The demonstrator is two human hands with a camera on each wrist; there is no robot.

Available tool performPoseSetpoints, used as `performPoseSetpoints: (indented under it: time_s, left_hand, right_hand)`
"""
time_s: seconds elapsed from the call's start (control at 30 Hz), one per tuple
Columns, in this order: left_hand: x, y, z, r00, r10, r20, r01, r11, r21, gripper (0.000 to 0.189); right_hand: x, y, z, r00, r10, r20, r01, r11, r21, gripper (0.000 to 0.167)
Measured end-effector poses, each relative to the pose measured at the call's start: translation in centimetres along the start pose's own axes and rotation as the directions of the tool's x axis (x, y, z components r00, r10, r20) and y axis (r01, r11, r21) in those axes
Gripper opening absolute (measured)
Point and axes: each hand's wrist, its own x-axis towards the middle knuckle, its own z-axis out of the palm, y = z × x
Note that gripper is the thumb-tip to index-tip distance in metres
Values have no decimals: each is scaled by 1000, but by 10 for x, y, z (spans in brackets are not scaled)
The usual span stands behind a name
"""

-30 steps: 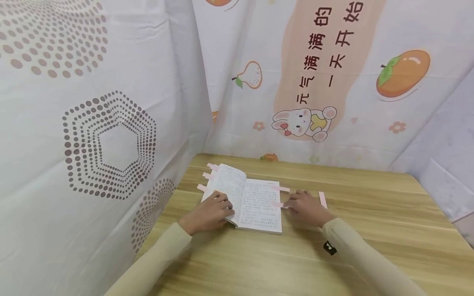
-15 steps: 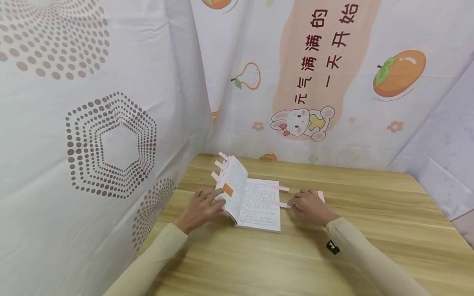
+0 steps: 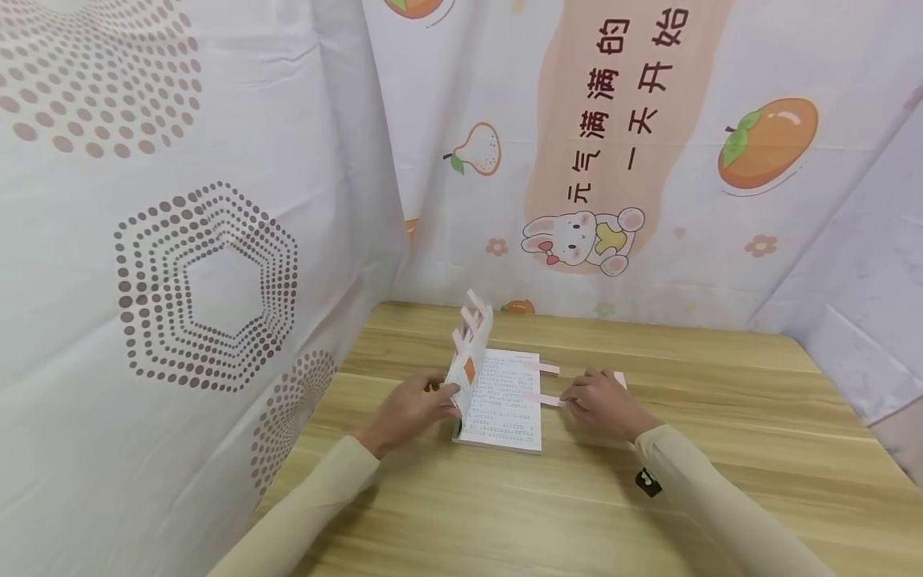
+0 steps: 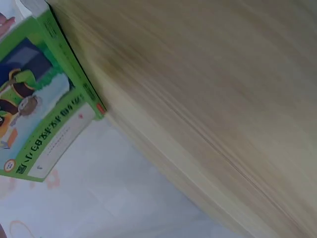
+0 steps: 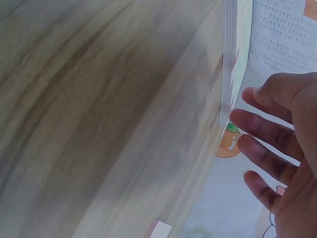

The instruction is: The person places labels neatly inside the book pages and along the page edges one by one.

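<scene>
An open book (image 3: pixel 505 417) lies on the table, with its left part lifted nearly upright. My left hand (image 3: pixel 411 405) holds that raised part by its outer edge, thumb on the page side. An orange patch (image 3: pixel 469 370) marks the raised page, and several pink paper tabs (image 3: pixel 471 319) stick out from its edge. The book's green illustrated cover (image 4: pixel 49 106) faces the left wrist view. Two pink tabs stick out from the flat right page, the lower tab (image 3: pixel 542 398) reaching to the fingertips of my right hand (image 3: pixel 602 401). In the right wrist view its fingers are relaxed and slightly spread.
A pink strip (image 3: pixel 620 379) lies on the wooden table (image 3: pixel 505 513) just beyond my right hand. A small black object (image 3: pixel 647 482) shows beside the right sleeve. Printed curtains (image 3: pixel 461 264) enclose the table at the back and left.
My left hand has lifted the left part of the book from lying flat to nearly upright, swinging it rightward. My right hand has shifted slightly, showing more of the lower tab.
</scene>
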Motion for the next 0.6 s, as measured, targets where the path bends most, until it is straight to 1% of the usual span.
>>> performPoseSetpoints:
  time_s: [0.03,0.07,0.1,0.13,0.2,0.23,0.27,0.33,0.37,0.43,0.5,0.53,0.57,0.6]
  left_hand:
    - [2,-1,3,992,126,0,-125,985,119,28]
    - [4,-3,6,967,253,1,-247,942,226,35]
    - [6,-4,10,929,370,5,-351,878,326,40]
    - [8,-5,13,887,461,13,-427,810,402,41]
    - [12,-5,19,868,496,29,-462,783,416,35]
    - [14,-4,22,865,500,35,-468,781,414,31]
    - [15,-3,25,868,494,44,-467,784,410,28]
    - [19,2,30,885,460,70,-448,801,398,25]
    - [21,5,32,898,430,91,-430,818,383,26]
    - [25,11,37,927,348,137,-374,865,335,34]
    - [29,17,43,948,255,189,-303,904,301,45]
    - [30,20,45,954,212,211,-269,918,290,50]
    - [32,21,48,955,174,239,-239,930,278,53]
    - [33,23,51,952,153,265,-229,931,283,55]
  right_hand:
    - [-1,0,0,1000,4,2,-4,1000,0,5]
    - [-1,0,-1,1000,6,1,-6,1000,0,5]
    - [-2,1,-1,1000,10,2,-10,1000,2,5]
    - [-2,1,-2,1000,14,2,-14,1000,2,5]
    - [-3,2,-2,1000,20,0,-20,1000,3,5]
    - [-4,2,-2,1000,22,-3,-22,1000,5,5]
    - [-4,3,-2,1000,23,-7,-23,1000,7,6]
    - [-5,4,-3,1000,22,-14,-22,1000,13,6]
    - [-6,5,-3,1000,20,-20,-20,1000,17,7]
    - [-8,6,-2,999,18,-28,-18,1000,18,7]
    - [-9,8,-2,999,15,-33,-14,1000,16,7]
    - [-9,8,-2,999,14,-33,-14,1000,15,7]
    - [-10,9,-2,999,16,-32,-15,1000,12,7]
    - [-10,9,-2,999,17,-28,-17,1000,8,7]
